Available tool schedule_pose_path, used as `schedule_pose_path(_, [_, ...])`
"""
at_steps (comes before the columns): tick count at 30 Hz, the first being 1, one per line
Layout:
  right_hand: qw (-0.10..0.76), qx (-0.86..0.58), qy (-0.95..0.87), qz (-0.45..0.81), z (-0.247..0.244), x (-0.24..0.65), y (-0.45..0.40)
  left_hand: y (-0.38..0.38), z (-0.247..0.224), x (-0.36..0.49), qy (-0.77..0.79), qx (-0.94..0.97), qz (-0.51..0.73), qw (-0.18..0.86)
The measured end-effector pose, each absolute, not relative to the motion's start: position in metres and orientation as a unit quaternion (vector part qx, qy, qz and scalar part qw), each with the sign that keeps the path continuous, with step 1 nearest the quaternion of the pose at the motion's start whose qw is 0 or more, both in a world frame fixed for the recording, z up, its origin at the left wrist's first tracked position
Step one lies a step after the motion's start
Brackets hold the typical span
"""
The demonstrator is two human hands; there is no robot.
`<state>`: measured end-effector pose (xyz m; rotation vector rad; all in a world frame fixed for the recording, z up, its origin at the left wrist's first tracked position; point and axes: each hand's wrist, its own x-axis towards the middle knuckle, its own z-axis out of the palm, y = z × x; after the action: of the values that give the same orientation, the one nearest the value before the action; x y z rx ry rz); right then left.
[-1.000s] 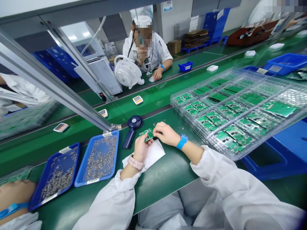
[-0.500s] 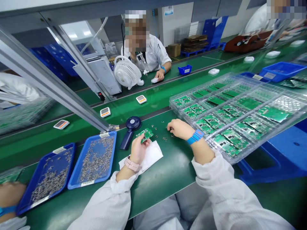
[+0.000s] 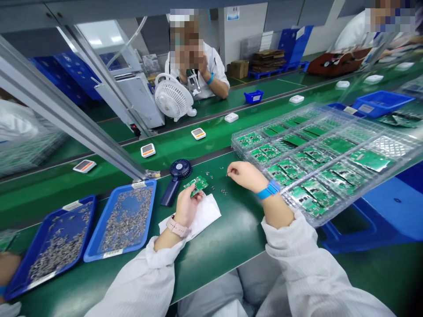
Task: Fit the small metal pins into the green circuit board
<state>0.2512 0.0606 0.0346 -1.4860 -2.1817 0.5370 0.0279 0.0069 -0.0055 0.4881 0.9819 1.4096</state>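
From my remote station I'm seeing the left hand point(image 3: 187, 205) closed around a small green circuit board point(image 3: 197, 185), apparently gripping it by its edges, just above a white wipe point(image 3: 202, 217) on the green worktop point(image 3: 228, 237). The right hand point(image 3: 244, 175) is reaching over loose metal parts point(image 3: 211, 179), its fingertips point(image 3: 229, 173) drawn together, though I cannot tell whether they are pinching anything. Edge contact is the sound way to hold a board, leaving its face exposed, and slow, precise fingertip work suits parts this tiny. A blue tray point(image 3: 148, 215) is holding more metal parts, and clear stacked trays point(image 3: 233, 145) are carrying green boards. A white tray label point(image 3: 139, 185) is showing, but I'm reading no writing or brand on it.
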Motion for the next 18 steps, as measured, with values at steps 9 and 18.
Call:
schedule_pose_path(9, [0.328,-0.503,-0.751,0.273,0.030,0.250,0.066,0.007,-0.005,0.028,0.434,0.214,0.611,0.627])
schedule_pose_path(18, [0.312,-0.478,-0.762,0.306,0.030,0.249,0.069,0.008,-0.008,0.027,0.437,0.221,0.602,0.631])
